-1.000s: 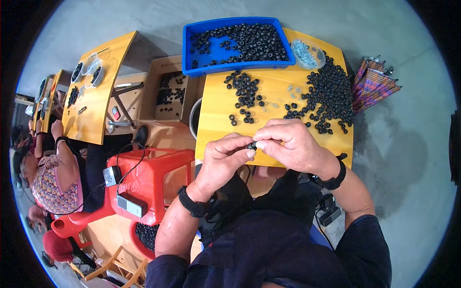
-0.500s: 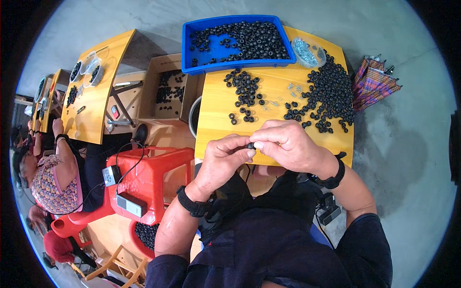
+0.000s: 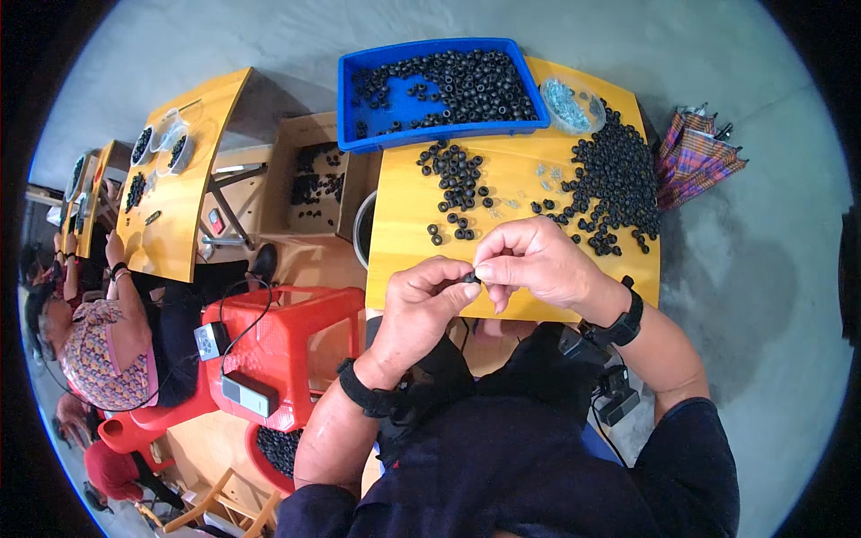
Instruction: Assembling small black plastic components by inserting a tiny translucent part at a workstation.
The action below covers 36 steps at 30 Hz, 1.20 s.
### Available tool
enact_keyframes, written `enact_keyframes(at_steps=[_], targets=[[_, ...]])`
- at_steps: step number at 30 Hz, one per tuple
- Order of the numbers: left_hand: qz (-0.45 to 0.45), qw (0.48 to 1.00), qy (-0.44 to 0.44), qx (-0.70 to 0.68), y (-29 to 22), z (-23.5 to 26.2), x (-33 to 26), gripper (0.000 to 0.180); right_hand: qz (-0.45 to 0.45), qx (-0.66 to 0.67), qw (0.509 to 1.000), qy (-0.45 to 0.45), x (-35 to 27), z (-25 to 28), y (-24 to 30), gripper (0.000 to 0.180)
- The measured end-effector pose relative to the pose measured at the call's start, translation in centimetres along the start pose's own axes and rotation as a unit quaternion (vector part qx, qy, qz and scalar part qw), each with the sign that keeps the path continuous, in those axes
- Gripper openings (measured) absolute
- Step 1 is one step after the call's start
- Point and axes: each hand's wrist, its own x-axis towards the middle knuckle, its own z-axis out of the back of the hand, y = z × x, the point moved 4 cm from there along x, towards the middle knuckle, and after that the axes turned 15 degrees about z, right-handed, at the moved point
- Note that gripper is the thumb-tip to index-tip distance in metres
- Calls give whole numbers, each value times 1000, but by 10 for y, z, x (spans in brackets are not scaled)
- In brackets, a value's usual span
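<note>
Between the thumb and forefinger of my left hand (image 3: 420, 294) is a small black ring-shaped piece (image 3: 471, 278), held above the near edge of the yellow table (image 3: 404, 202). My right hand (image 3: 536, 267) meets it from the right, its thumb and forefinger pinched together at the piece. Whatever those right fingertips grip is too small to make out. Past my hands lies a loose group of black ring-shaped pieces (image 3: 456, 175). A larger heap of black pieces (image 3: 614, 175) covers the table's right side, with a few tiny silvery metal bits (image 3: 549, 175) beside it.
A blue tray (image 3: 386, 142) of black pieces stands at the table's far edge, next to a clear bowl (image 3: 592, 112) of small metal bits. A folded plaid umbrella (image 3: 695, 157) is at the right. Leftward are a red stool (image 3: 269, 345), a cardboard box (image 3: 318, 224) and a seated person (image 3: 103, 350).
My right hand has turned a little, its lower fingers now showing beneath the pinch. The black piece stays in my left fingers. The whole view has shifted slightly.
</note>
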Motion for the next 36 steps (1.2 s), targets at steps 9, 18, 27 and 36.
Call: enact_keyframes(at_steps=[9,18,27,36], targets=[[-25,999,32,23,-3,-9,-5,12,-71,29,997,8,-19,-5,12,18],[-23,986,127,106,-7,-41,-24,9,-29,107,994,-22,-71,-4,-4,15],[-61,966,171,182,-21,-50,-29,6,9,102,995,3,-83,-7,0,12],[-1,976,196,90,-14,-52,-30,9,-41,246,968,-31,-85,-11,-11,15]])
